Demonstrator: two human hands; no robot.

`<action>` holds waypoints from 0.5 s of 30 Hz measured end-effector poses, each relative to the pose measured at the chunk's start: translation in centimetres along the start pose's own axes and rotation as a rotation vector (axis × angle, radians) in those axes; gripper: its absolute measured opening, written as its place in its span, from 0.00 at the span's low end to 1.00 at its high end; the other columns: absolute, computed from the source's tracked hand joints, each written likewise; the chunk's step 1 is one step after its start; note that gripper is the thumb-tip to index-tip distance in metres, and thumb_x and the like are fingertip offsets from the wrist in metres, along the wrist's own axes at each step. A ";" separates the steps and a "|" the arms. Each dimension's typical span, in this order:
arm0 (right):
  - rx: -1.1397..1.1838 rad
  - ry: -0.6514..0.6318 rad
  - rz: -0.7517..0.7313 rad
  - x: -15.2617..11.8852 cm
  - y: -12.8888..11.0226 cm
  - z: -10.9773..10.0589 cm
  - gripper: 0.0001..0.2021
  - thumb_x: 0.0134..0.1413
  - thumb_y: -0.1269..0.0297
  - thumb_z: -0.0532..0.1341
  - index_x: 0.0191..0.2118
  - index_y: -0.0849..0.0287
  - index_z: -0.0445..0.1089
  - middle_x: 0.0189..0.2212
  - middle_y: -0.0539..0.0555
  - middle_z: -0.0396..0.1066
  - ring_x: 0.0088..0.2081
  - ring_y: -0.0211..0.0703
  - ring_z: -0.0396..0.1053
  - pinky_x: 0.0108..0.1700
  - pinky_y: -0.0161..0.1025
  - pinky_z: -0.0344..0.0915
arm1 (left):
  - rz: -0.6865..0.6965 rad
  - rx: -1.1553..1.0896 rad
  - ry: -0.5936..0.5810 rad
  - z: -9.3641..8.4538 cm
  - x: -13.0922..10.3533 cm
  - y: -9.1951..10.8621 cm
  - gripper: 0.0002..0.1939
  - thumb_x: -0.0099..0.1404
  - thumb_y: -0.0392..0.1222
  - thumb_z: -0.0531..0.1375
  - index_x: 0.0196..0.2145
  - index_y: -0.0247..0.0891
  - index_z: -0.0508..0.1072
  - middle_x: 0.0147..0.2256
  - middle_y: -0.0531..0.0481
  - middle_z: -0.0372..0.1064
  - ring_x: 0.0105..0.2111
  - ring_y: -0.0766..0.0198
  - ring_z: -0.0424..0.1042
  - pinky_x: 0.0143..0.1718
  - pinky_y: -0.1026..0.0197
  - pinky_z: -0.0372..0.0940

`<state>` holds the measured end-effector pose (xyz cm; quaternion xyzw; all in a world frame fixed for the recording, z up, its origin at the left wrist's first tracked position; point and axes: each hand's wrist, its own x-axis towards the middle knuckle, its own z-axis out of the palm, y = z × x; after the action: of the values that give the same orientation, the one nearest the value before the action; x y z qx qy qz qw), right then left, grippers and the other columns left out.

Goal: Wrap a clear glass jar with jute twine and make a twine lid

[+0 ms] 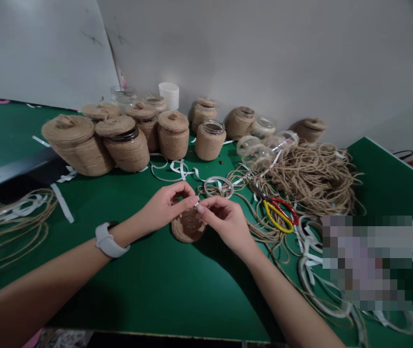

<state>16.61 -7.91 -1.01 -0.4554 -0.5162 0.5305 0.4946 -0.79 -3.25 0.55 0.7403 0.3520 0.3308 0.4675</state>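
Note:
Above a round coiled twine disc (188,225) on the green table (163,290), both hands meet fingertip to fingertip. My left hand (170,204) pinches a small whitish piece (196,205) between thumb and forefinger. From the other side, my right hand (224,217) is closed, its thumb and forefinger at the same small piece. What exactly the piece is cannot be made out. The disc lies just below the fingers, partly covered by them. A white watch band is on the left wrist.
Twine-wrapped jars (173,137) stand along the back, near stacked white cups (169,95). At the right lie a twine heap (311,179), red-and-yellow scissors (281,215) and tape rolls. A dark box (21,174) and loose twine (28,227) are at the left.

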 end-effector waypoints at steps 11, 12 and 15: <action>0.238 -0.086 0.134 -0.3 -0.2 -0.3 0.12 0.47 0.54 0.70 0.34 0.56 0.77 0.27 0.49 0.76 0.28 0.35 0.72 0.34 0.33 0.70 | -0.167 -0.338 -0.057 0.4 -0.3 0.5 0.14 0.65 0.50 0.59 0.29 0.37 0.66 0.23 0.56 0.61 0.21 0.71 0.61 0.21 0.67 0.60; 0.249 -0.089 0.138 -0.3 -0.2 -0.3 0.12 0.46 0.54 0.70 0.35 0.55 0.77 0.27 0.49 0.77 0.28 0.35 0.72 0.35 0.33 0.70 | -0.162 -0.335 -0.048 0.3 -0.3 0.5 0.14 0.65 0.50 0.59 0.29 0.37 0.66 0.24 0.56 0.61 0.21 0.70 0.61 0.22 0.66 0.60; 0.260 -0.090 0.136 -0.3 -0.1 -0.4 0.11 0.46 0.56 0.71 0.35 0.55 0.77 0.27 0.49 0.76 0.28 0.34 0.72 0.34 0.32 0.70 | -0.135 -0.284 -0.028 0.2 -0.1 0.5 0.15 0.63 0.51 0.60 0.29 0.37 0.65 0.24 0.56 0.60 0.22 0.70 0.61 0.23 0.66 0.61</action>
<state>17.02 -8.13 -0.90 -0.3973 -0.4327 0.6451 0.4886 -0.55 -3.65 0.95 0.6460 0.3440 0.3350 0.5935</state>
